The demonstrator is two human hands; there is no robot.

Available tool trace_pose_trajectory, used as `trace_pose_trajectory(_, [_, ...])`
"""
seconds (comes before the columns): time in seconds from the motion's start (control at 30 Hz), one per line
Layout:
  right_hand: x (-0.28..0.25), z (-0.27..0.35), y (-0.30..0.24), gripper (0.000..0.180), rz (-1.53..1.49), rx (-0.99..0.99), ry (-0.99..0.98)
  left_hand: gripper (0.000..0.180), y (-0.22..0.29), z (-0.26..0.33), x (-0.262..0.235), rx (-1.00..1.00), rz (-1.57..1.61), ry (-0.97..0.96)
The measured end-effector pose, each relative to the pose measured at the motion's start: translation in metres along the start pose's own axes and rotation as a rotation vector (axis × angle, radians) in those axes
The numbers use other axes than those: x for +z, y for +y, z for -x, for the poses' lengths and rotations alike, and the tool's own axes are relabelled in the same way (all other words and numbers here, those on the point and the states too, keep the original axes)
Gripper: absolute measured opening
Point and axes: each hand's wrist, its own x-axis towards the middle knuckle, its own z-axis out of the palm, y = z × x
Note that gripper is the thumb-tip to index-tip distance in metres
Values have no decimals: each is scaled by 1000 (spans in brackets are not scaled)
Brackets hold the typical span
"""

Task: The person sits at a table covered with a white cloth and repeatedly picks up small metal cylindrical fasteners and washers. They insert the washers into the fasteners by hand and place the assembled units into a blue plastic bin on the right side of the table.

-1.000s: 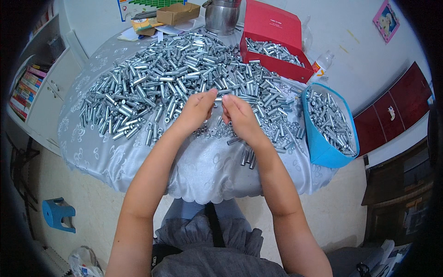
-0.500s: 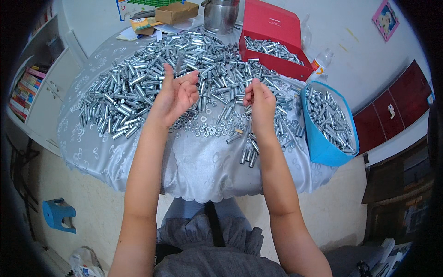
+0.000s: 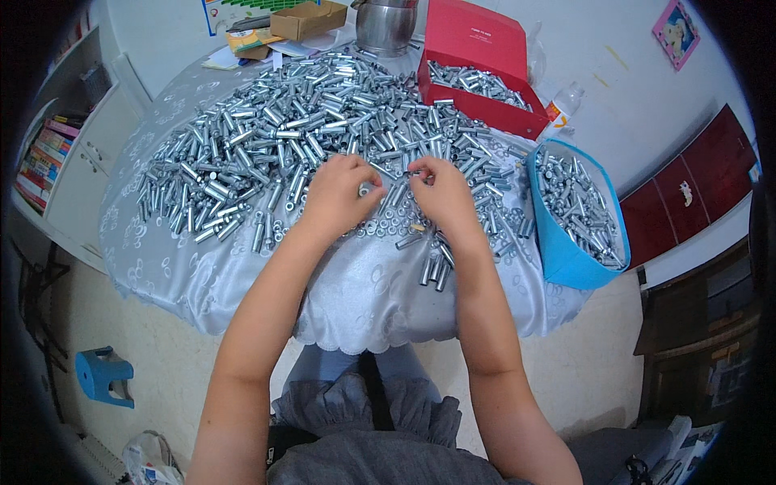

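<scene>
A wide heap of short silver metal sleeves [image 3: 323, 105] covers the table. Loose nuts and washers [image 3: 388, 220] lie scattered along its near edge. My left hand [image 3: 339, 194] is over the near middle of the heap, palm down, its fingers bent over the sleeves and the thumb apart from them. Nothing shows in it, though its fingertips are partly hidden. Just to its right, my right hand [image 3: 443, 198] is closed in a pinch above the sleeves. Something small and dark shows at its fingertips, too small to name.
On the right stand a blue fabric bin [image 3: 558, 250] and an open red box [image 3: 485, 109], both holding sleeves. A metal pot [image 3: 386, 28] and a cardboard box [image 3: 309, 20] are at the back. A patterned silvery cloth [image 3: 364, 299] covers the table; a blue stool [image 3: 105, 376] stands at left.
My left hand has turned from palm up to palm down and come nearer and rightward onto the heap. The right hand has moved slightly left and nearer, still pinched.
</scene>
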Motion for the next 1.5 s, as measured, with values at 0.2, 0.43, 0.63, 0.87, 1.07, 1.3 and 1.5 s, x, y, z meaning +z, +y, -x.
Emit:
trace_pose_trajectory(0.2, [-1,-1,5,18,12,8,11,15,1,6,4,41,-38,-65])
trace_pose_trajectory(0.43, [-5,-7,12,14,82,-48,138,16,8,6,2,34,-89,-37])
trace_pose_trajectory(0.63, [12,-14,12,21,38,-329,-12,14,0,7,7,-28,-119,-28])
trace_pose_trajectory(0.87, [21,-12,22,36,200,-307,-41,16,-4,4,8,-26,-72,128])
trace_pose_trajectory(1.07, [24,-11,23,26,330,-318,-21,16,-1,0,7,-107,30,229])
trace_pose_trajectory(1.3, [19,-13,22,16,246,-326,44,18,-7,-7,10,-388,861,132])
trace_pose_trajectory(1.5, [15,-19,18,16,-49,-204,124,25,4,-11,-3,-528,1122,172])
